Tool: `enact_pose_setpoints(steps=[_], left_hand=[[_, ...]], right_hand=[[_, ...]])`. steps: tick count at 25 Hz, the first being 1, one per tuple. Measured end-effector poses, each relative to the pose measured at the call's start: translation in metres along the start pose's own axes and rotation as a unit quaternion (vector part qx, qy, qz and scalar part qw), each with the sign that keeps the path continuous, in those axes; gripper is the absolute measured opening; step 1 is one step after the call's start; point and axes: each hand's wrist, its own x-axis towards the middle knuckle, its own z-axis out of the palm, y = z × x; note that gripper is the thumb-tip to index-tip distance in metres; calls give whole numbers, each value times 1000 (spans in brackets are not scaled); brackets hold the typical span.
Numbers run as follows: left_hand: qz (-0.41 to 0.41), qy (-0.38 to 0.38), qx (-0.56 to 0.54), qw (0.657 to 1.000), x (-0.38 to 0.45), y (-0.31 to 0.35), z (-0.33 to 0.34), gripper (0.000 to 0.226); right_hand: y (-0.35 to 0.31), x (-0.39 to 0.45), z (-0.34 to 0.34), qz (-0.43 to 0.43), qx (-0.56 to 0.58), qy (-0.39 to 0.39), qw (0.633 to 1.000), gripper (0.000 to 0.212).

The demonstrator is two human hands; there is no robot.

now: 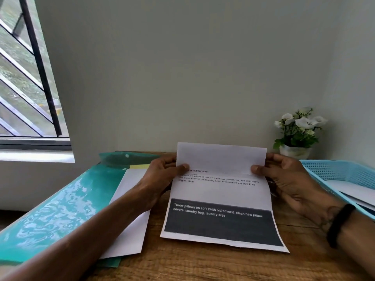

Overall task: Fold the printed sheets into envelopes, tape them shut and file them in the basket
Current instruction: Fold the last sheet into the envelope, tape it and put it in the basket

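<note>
A wooden table (pixel 223 264) stands against a plain grey-green wall (pixel 182 67), with a barred window (pixel 26 78) at the left. Over the middle of the table, the left hand (pixel 160 177) and right hand (pixel 288 177) pinch the side edges of a printed sheet (pixel 221 199), its top folded forward. A green folder (pixel 60 209) with white paper (pixel 129 220) lies left; a blue basket (pixel 341 173) and a potted plant (pixel 298 134) sit right.

Both forearms reach in from the bottom corners of the frame toward its centre. The left hand (pixel 160 175) sits left of centre, thumb laid forward and pinching, fingers tucked behind. The right hand (pixel 288 177) mirrors it right of centre, thumb pressing inward, a black band (pixel 341 225) circling its wrist at lower right.
</note>
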Motion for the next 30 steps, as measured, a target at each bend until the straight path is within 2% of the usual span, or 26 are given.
enact_pose_setpoints(steps=[6,10,13,15,18,20,22,24,26,28,30], left_hand=[[-21,32,-48,998,-1,3,1,21],[11,80,-35,996,2,5,1,18],[35,103,-37,993,3,6,-2,23],[51,110,-45,992,3,6,-3,26],[61,112,-50,991,1,8,-3,27],[59,109,-60,990,0,10,-2,26],[37,101,-88,990,1,11,-2,22],[-14,74,-98,992,0,12,-2,26],[-45,27,-55,997,-2,10,-2,32],[-30,-9,-10,999,-3,7,-1,32],[-17,0,-8,1000,-3,7,0,29]], right_hand=[[4,1,1,-19,27,-3,999,23],[5,7,1,32,67,1,997,26],[-1,4,1,83,126,-45,987,30],[-4,-2,3,90,104,-90,986,27],[1,-7,6,82,32,-129,988,55],[3,-7,6,72,24,-117,990,66],[1,-6,5,45,19,-87,995,67],[0,-5,4,16,6,-46,999,64],[1,-4,3,1,-3,-16,1000,60],[1,-3,2,-4,-2,-5,1000,55],[-1,-3,2,-11,-4,-7,1000,45]])
